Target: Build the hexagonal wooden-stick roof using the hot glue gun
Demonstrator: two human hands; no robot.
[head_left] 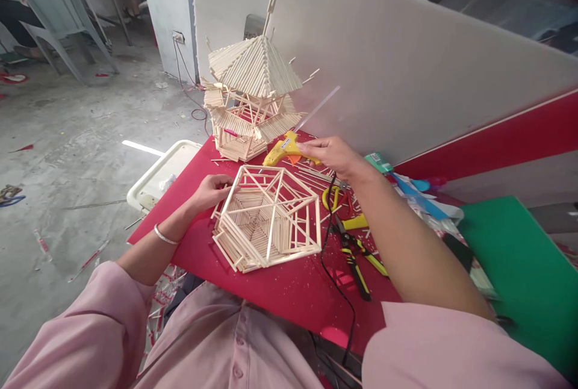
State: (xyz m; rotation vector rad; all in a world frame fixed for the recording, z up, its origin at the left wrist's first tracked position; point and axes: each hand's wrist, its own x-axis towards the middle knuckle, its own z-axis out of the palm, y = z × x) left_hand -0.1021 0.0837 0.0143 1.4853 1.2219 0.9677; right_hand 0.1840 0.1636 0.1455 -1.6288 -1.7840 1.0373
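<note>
L hand [211, 192] curled, lower; R hand [335, 155] gripping, higher; arms [413, 247] fwd.

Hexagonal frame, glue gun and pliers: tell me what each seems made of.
Hexagonal frame: probably bare wood; pale, matte, round sticks.
Glue gun: likely hard plastic; smooth yellow shell.
Black-and-yellow pliers: thick coloured handles suggest plastic or rubber, unclear which; dark head probably metal.

Label [288, 143] on yellow glue gun [274, 155], too small, no text legible
</note>
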